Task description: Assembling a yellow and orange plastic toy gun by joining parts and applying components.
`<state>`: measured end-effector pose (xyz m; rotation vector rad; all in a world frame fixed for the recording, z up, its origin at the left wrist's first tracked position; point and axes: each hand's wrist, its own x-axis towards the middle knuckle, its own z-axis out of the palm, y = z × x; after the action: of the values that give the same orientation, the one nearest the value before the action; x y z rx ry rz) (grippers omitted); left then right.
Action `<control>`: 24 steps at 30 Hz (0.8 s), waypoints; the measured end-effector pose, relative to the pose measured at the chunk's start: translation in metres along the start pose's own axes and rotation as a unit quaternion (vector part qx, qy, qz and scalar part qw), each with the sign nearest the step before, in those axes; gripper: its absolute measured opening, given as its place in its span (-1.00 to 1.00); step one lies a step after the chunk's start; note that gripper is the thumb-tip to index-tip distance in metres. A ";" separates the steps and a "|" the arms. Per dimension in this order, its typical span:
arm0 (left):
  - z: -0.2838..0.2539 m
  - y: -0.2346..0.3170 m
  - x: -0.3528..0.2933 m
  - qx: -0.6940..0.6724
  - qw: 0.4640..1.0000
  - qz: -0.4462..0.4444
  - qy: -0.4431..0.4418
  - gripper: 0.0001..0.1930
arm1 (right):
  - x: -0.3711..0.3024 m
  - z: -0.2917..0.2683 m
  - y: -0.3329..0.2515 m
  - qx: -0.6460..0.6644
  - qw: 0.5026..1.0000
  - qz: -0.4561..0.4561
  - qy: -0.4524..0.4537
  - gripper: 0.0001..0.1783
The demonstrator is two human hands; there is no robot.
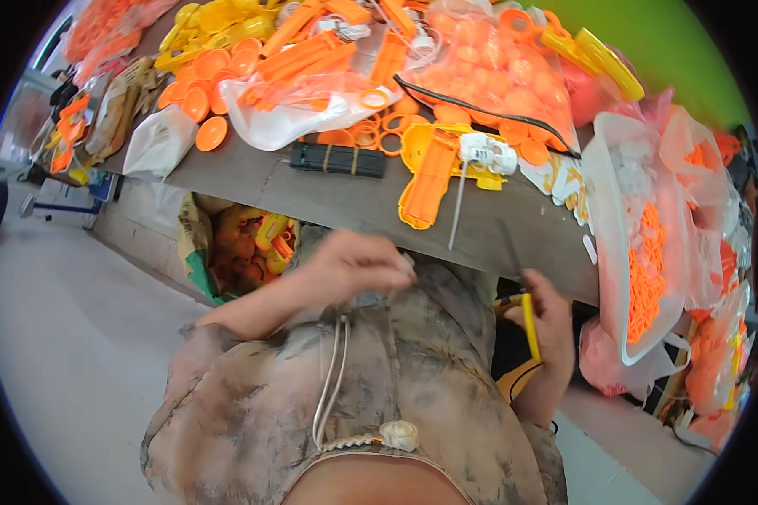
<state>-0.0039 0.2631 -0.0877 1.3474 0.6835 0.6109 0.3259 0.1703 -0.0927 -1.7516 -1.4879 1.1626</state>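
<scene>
My left hand point(364, 263) is over my lap at the table's near edge, its fingers pinched together. A small pale bit shows at the fingertips, too blurred to name. To the right, my right hand point(550, 316) is closed round a yellow-and-black handled tool point(530, 324). The tool's thin dark blade or shaft points up over the table edge; motion blur hides its exact kind. Ahead on the table lies an orange and yellow plastic toy shell point(429, 181), with a white round mechanism point(488, 153) and a thin white rod point(458, 206) on it.
A black rectangular block point(337, 159) with bands lies left of the shell. Behind are orange round caps point(195, 103) and a clear bag of orange parts point(505, 76). A white tub point(611, 252) of orange chain-like pieces stands right. An open sack point(195, 244) of orange parts sits below.
</scene>
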 end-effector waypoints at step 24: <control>-0.179 0.035 -0.037 0.588 0.578 0.203 0.529 -0.84 | 0.065 0.103 -0.060 -0.307 0.916 -0.197 0.169 -0.70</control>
<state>-0.1625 0.3578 -0.0654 2.3699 2.0474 1.5433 0.2077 0.2353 -0.1066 -1.7767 -1.9832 0.1692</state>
